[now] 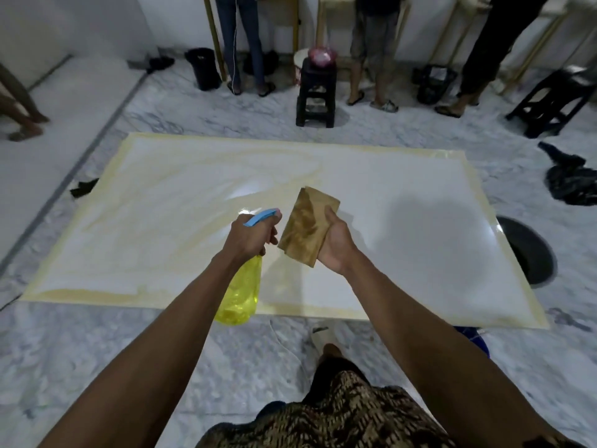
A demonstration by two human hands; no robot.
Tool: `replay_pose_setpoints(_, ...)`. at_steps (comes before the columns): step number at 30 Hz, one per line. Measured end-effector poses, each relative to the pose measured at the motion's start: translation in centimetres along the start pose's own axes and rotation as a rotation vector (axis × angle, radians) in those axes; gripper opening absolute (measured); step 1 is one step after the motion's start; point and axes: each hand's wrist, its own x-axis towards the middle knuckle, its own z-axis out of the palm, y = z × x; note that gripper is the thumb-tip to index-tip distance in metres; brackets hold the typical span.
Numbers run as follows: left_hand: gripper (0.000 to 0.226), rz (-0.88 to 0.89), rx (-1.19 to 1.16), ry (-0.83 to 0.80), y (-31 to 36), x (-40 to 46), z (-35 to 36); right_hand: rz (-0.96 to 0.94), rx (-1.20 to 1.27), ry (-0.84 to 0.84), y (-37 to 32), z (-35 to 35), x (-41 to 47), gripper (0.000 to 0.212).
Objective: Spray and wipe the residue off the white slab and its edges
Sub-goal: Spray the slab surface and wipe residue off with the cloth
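Note:
A large white slab (403, 189) lies flat on the marble floor, with yellowish residue smeared over its left half and along its edges. My left hand (247, 237) grips a yellow spray bottle (240, 295) by its blue trigger head, nozzle pointing toward the cloth beside it. My right hand (336, 247) holds a folded brown cloth (307, 231) up above the slab's middle, just to the right of the nozzle. Both hands hover over the near part of the slab.
A black stool (316, 95) stands beyond the slab's far edge, another stool (555, 101) at the far right. Several people stand along the back wall. A dark cloth heap (571, 182) and a black round basin (529, 253) lie right of the slab. A black bucket (203, 69) sits at the back left.

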Motion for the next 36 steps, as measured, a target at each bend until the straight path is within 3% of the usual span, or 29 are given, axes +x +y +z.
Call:
replay_pose_setpoints(6,0.055,-0.011,-0.01,0.036,0.0,-0.3,-2.2,0.002,-0.052,-0.057,-1.2,3.6,1.1,0.064)
replay_pose_setpoints(11,0.049,-0.084,-0.002,0.07,0.6,1.2,-3.1,0.025,-0.059,-0.042,-1.7,5.2,3.5,0.064)
replay_pose_setpoints(19,0.043,-0.164,0.009,0.105,2.1,8.2,-3.6,0.054,-0.089,-0.051,-5.1,6.9,11.3,0.065)
replay_pose_setpoints(22,0.057,-0.209,0.02,0.133,2.4,12.3,-3.1,0.08,-0.089,-0.037,-6.3,6.8,14.9,0.065)
replay_pose_setpoints(27,0.046,-0.181,0.042,0.099,3.5,19.0,-0.8,0.102,-0.129,0.163,-7.8,2.8,20.7,0.062)
replay_pose_setpoints(31,0.046,-0.16,-0.017,0.082,3.8,23.4,2.0,0.113,-0.525,0.44,-10.6,-3.0,25.8,0.061)
replay_pose_setpoints(33,0.046,-0.158,-0.054,0.077,4.3,25.8,2.9,-0.049,-0.789,0.567,-13.3,-4.9,29.0,0.057)
replay_pose_setpoints(36,0.049,-0.139,-0.082,0.071,4.5,29.3,3.9,-0.331,-1.16,0.552,-17.9,-6.9,34.8,0.048)
